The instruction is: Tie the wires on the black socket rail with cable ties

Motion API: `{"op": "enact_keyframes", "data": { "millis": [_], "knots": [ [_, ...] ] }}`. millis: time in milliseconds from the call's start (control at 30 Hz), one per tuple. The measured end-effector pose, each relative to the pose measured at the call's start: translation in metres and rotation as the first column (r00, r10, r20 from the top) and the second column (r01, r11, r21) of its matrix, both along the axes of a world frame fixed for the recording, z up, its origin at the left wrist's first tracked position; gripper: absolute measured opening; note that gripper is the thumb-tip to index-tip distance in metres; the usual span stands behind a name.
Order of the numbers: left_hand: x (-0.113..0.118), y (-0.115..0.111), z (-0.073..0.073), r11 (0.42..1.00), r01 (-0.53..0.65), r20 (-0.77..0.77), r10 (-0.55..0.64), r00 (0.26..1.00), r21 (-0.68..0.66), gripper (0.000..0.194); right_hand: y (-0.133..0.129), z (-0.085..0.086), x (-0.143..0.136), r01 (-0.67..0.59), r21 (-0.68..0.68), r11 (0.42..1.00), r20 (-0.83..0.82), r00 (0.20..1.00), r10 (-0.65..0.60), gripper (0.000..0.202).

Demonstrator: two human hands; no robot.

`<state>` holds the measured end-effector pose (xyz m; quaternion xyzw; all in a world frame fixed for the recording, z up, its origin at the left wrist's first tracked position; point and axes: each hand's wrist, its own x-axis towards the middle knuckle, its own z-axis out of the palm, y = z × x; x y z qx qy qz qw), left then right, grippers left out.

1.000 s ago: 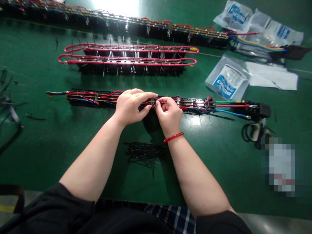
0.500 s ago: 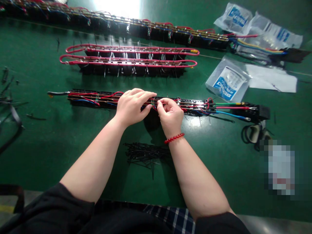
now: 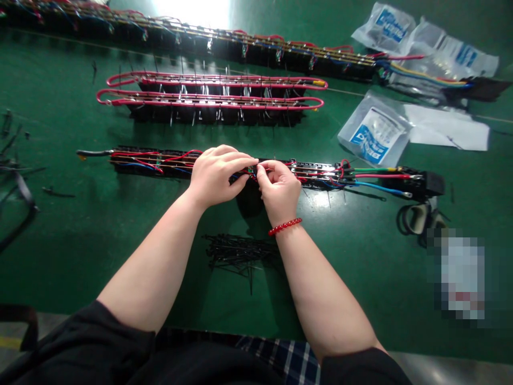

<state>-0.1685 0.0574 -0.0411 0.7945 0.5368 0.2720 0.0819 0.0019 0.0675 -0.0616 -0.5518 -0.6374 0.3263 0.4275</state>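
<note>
A long black strip [image 3: 176,167] with red and blue wires and thin brass-coloured rods lies across the green table. Laid over its middle is my left hand [image 3: 218,176], fingers bent along the far side and thumb on the near side, gripping the strip. Just to the right, my right hand [image 3: 280,187], with a red bead bracelet, is closed in a pinch at the strip. Whatever sits between its thumb and index finger is too small to make out. Both hands' fingertips nearly meet. Closer to me lies a pile of black cable ties [image 3: 236,251].
Two red-cabled black strips [image 3: 216,99] lie beyond, and a longer wired assembly [image 3: 260,48] crosses the back. Plastic bags [image 3: 374,131] and white paper [image 3: 449,125] are at right. Scissors [image 3: 420,219] lie near a blurred-out object [image 3: 463,278]. Black scraps [image 3: 20,187] sit at left.
My right hand has shifted very slightly left and up, its fingertips now closer to my left index finger. Otherwise the scene looks the same.
</note>
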Motion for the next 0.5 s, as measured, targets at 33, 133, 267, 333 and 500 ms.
{"op": "enact_keyframes", "data": {
  "millis": [33,133,267,333,500],
  "knots": [
    [0.0000,0.0002,0.0001,1.000,0.009,0.001,-0.009,1.000,0.002,0.036,-0.0002,0.0001,-0.0004,0.003,0.006,1.000,0.011,1.000,-0.003,0.018],
    [0.0003,0.0003,0.0004,1.000,0.018,0.000,-0.018,1.000,0.005,0.036,-0.0007,0.0009,-0.0013,0.015,0.012,1.000,0.029,0.999,-0.015,0.016],
    [0.0010,-0.0003,0.0010,1.000,-0.005,0.000,0.005,1.000,0.001,0.037,-0.0008,0.0029,-0.0012,0.029,0.005,1.000,0.038,0.999,-0.029,0.014],
    [0.0014,-0.0007,0.0012,1.000,-0.023,0.001,0.023,1.000,-0.006,0.038,-0.0005,0.0034,-0.0008,0.020,0.004,1.000,0.046,0.999,-0.020,0.013],
    [0.0020,-0.0011,0.0014,0.999,-0.049,-0.013,0.049,0.999,-0.004,0.039,0.0002,0.0017,0.0001,-0.002,0.011,1.000,0.039,0.999,0.002,0.010]
  ]
}}
